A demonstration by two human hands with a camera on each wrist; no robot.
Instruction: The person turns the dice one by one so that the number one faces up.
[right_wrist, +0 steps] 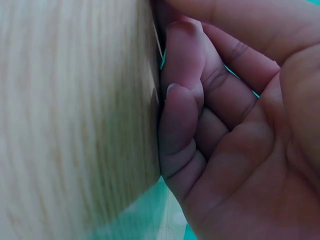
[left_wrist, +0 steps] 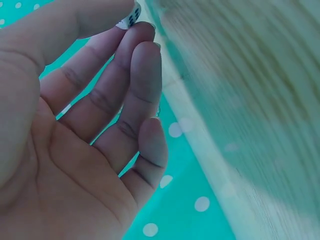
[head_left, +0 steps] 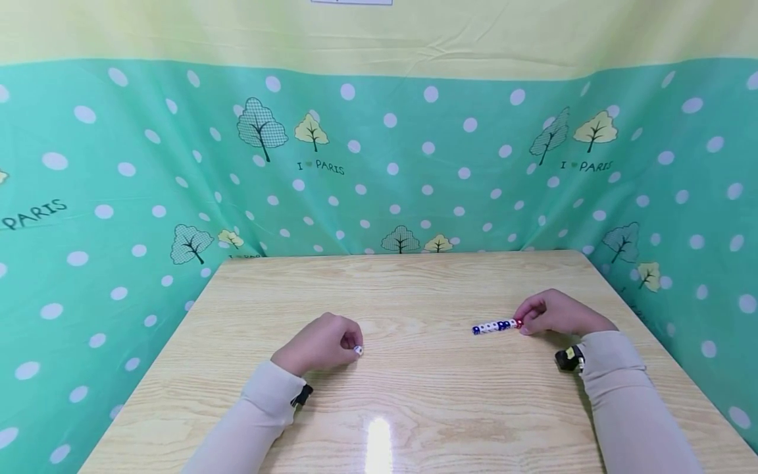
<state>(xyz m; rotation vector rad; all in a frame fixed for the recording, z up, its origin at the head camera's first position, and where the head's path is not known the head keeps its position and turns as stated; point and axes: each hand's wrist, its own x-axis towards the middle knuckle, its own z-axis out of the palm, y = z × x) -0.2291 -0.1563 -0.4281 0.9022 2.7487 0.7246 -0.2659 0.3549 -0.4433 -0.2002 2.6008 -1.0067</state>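
Observation:
My left hand (head_left: 324,342) pinches a white die (head_left: 358,351) between thumb and fingertips, just over the left-middle of the table. In the left wrist view, the die (left_wrist: 132,17) shows dark pips at the top edge, partly behind the thumb. On the table to the right lies a straight row of dice (head_left: 491,327), several blue and white ones side by side. A red die (head_left: 519,324) forms its right end, and my right hand (head_left: 555,313) pinches it with thumb and forefinger. The right wrist view shows curled fingers (right_wrist: 181,115) against the tabletop; the dice are hidden there.
The wooden table (head_left: 426,388) carries a bright light reflection near its front. Behind and along both sides hangs a green dotted curtain (head_left: 403,164) that meets the table's edges. A small black device (head_left: 570,357) is strapped at the right wrist, another (head_left: 303,395) at the left.

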